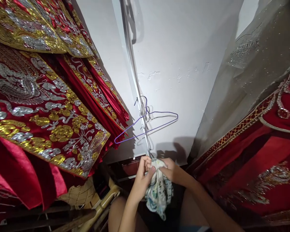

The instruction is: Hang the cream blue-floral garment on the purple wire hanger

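Note:
A crumpled piece of patterned cloth (pixel 159 193), white with green and blue, hangs down from between both hands above my lap. My left hand (pixel 145 172) pinches its upper left edge, thumb pressed onto the fabric. On the other side my right hand (pixel 170 169) grips the upper right part, its fingers partly hidden by the cloth. The folds do not show what kind of garment or cloth it is. Beyond the hands, a bare purple hanger (pixel 159 126) hangs on a white metal upright (pixel 135 80) by the wall, touching neither hand.
Red garments with gold and silver embroidery (pixel 60 132) hang on the left. More red embroidered fabric (pixel 251 170) and a sheer sparkly cloth (pixel 241 74) hang on the right. Bamboo-like furniture (pixel 106 196) stands at lower left. A white wall (pixel 178 48) rises ahead.

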The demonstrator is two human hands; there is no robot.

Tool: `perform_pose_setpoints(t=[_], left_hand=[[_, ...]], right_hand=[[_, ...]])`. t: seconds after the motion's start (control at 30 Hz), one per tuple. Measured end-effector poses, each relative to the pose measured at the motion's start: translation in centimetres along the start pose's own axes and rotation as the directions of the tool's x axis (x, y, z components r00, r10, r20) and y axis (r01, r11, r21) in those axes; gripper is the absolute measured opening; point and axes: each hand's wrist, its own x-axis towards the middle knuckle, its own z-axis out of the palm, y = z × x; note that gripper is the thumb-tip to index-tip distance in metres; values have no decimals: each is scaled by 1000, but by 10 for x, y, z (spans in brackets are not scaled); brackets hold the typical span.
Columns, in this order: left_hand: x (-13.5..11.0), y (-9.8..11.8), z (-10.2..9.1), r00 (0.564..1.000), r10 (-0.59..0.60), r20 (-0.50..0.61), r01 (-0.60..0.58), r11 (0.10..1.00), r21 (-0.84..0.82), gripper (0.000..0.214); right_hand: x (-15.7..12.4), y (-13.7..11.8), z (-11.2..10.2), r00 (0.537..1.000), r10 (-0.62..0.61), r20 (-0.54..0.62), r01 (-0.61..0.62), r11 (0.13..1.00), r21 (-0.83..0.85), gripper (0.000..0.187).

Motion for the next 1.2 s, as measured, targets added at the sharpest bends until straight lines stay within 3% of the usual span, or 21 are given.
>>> perform_pose_setpoints(t=[0.07,0.13,0.23,0.33,0.4,0.57,0.63,0.7,0.8,0.9,0.97,1.07,1.17,1.2], left_hand=[[-15,-5,-11,983,-108,147,97,992,79,38],[-29,-8,-21,960,-185,210,145,971,192,40],[-42,-4,-38,963,-222,152,146,907,394,41],[-41,13,-62,980,-176,92,104,850,516,46],[-37,26,-81,986,-149,72,77,796,600,48],[-31,46,-126,991,-129,36,26,452,892,46],[-26,48,-139,992,-118,46,3,384,923,40],[-18,49,-148,999,-32,40,-26,366,930,39],[3,54,-148,982,183,36,-101,362,927,47],[26,70,-132,946,324,-4,-133,401,906,46],[39,84,-113,932,362,8,-183,451,874,39],[53,100,-84,919,383,90,-281,478,832,28],[65,105,-72,908,416,42,-270,505,820,25],[68,105,-73,903,429,22,-265,517,814,27]], right_hand=[[13,-13,-14,993,-108,-36,103,987,-123,26],[30,-23,-25,978,-185,-92,162,963,-216,37],[61,-22,-31,963,-145,-228,83,962,-260,51],[88,-3,-26,951,-47,-305,-46,956,-289,39],[96,12,-23,945,-39,-325,-69,947,-315,30],[76,31,-43,887,-104,-449,-65,936,-345,36],[60,27,-59,867,-133,-481,-63,926,-371,40],[47,18,-72,859,-170,-484,-42,917,-397,45],[34,3,-81,870,-192,-455,-3,919,-394,46],[30,-8,-80,873,-185,-450,0,925,-380,46],[28,-12,-74,884,-161,-439,-18,927,-375,46],[22,-14,-61,933,-139,-332,0,922,-387,37],[5,-13,-56,955,-175,-241,62,908,-414,12],[-1,-13,-59,945,-197,-260,72,903,-423,16]])
